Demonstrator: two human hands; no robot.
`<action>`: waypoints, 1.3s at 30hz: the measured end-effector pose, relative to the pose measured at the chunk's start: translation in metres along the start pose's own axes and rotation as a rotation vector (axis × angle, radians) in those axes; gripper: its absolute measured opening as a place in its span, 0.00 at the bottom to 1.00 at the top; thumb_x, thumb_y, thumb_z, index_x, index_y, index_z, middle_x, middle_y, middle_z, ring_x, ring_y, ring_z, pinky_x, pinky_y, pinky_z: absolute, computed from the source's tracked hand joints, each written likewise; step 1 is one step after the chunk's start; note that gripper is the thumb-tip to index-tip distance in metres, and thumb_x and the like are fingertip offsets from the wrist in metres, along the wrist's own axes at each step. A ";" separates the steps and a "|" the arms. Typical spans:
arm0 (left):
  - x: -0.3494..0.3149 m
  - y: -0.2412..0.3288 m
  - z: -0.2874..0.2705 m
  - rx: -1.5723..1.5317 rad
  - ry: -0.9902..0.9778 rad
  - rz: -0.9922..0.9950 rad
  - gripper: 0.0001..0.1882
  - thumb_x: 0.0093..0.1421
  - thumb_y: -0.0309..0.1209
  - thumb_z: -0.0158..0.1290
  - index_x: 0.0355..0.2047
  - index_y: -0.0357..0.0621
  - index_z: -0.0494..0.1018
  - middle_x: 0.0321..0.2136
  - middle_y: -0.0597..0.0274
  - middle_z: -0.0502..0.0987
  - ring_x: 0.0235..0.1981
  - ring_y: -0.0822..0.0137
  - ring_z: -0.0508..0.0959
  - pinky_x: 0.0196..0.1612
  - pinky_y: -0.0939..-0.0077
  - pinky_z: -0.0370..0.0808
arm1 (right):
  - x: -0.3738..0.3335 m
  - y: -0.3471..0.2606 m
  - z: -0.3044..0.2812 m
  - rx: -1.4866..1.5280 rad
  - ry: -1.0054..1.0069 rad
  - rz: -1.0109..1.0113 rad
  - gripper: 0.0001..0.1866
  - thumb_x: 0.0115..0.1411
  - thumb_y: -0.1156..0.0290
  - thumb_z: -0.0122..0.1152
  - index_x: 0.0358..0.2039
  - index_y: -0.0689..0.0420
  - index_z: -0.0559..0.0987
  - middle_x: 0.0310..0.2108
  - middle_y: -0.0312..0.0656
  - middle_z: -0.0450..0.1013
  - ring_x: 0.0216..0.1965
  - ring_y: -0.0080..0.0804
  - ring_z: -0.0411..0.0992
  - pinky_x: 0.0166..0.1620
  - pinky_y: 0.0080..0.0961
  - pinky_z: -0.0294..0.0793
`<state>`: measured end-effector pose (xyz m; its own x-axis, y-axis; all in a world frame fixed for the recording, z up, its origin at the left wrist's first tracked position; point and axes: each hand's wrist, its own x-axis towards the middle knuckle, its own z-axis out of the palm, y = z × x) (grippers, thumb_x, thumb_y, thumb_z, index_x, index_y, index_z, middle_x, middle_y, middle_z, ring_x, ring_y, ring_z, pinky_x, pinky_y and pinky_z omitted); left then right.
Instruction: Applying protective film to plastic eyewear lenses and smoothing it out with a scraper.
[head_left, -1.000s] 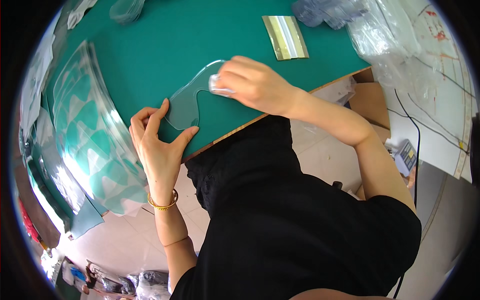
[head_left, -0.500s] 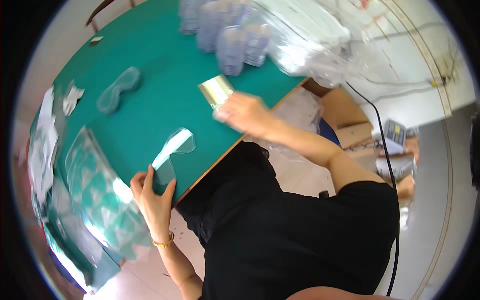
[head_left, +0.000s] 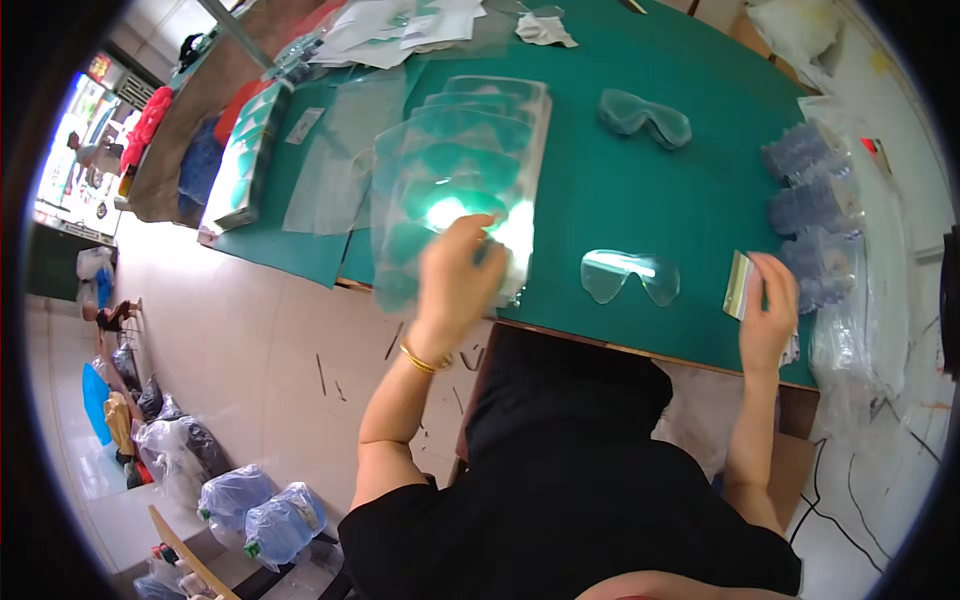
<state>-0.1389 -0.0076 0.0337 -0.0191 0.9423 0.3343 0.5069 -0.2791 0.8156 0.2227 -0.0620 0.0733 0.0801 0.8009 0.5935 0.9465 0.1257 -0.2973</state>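
A clear goggle-shaped lens lies flat on the green table, between my two hands. My left hand, slightly blurred, is over a stack of clear plastic sheets with goggle-shaped outlines. Its thumb stands apart from the fingers, and I see nothing held between them. Near the table's front edge, my right hand has its fingers closed at the edge of a flat gold-and-white piece. The palm hides part of that piece. Farther back sits a bunch of nested, cloudy goggle-shaped lenses.
Stacks of bluish clear plastic pieces stand at the right, beside crumpled clear bags. White papers and a crumpled tissue lie at the back. Another sheet stack is left. Water bottles stand on the floor.
The view has turned left. My left hand has left the single lens for the sheet stack. My right hand has lowered the gold-and-white piece toward the table beside the lens.
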 end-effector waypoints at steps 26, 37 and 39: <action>0.130 -0.066 -0.066 -0.549 -0.019 -0.065 0.11 0.61 0.23 0.59 0.43 0.34 0.79 0.31 0.68 0.79 0.31 0.81 0.74 0.34 0.86 0.70 | 0.162 -0.239 0.201 0.659 -0.229 -0.577 0.09 0.58 0.69 0.64 0.37 0.60 0.82 0.33 0.45 0.78 0.34 0.43 0.77 0.38 0.32 0.76; 0.136 -0.103 -0.069 -0.479 -0.104 -0.123 0.10 0.60 0.23 0.59 0.42 0.36 0.80 0.36 0.65 0.81 0.36 0.77 0.77 0.42 0.84 0.73 | 0.222 -0.138 0.164 0.864 -0.172 0.100 0.15 0.67 0.61 0.58 0.40 0.60 0.84 0.33 0.34 0.80 0.35 0.20 0.73 0.39 0.18 0.72; 0.142 -0.142 -0.060 -0.274 -0.029 -0.163 0.16 0.56 0.29 0.64 0.43 0.35 0.80 0.37 0.64 0.81 0.36 0.74 0.77 0.41 0.80 0.74 | 0.228 -0.089 0.159 0.856 -0.026 0.236 0.15 0.65 0.59 0.62 0.39 0.59 0.84 0.32 0.32 0.79 0.33 0.15 0.71 0.38 0.14 0.70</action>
<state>-0.2649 0.1551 -0.0058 -0.0546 0.9824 0.1786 0.2484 -0.1599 0.9554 0.1068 0.2021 0.1166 0.2262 0.8732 0.4318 0.3470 0.3419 -0.8733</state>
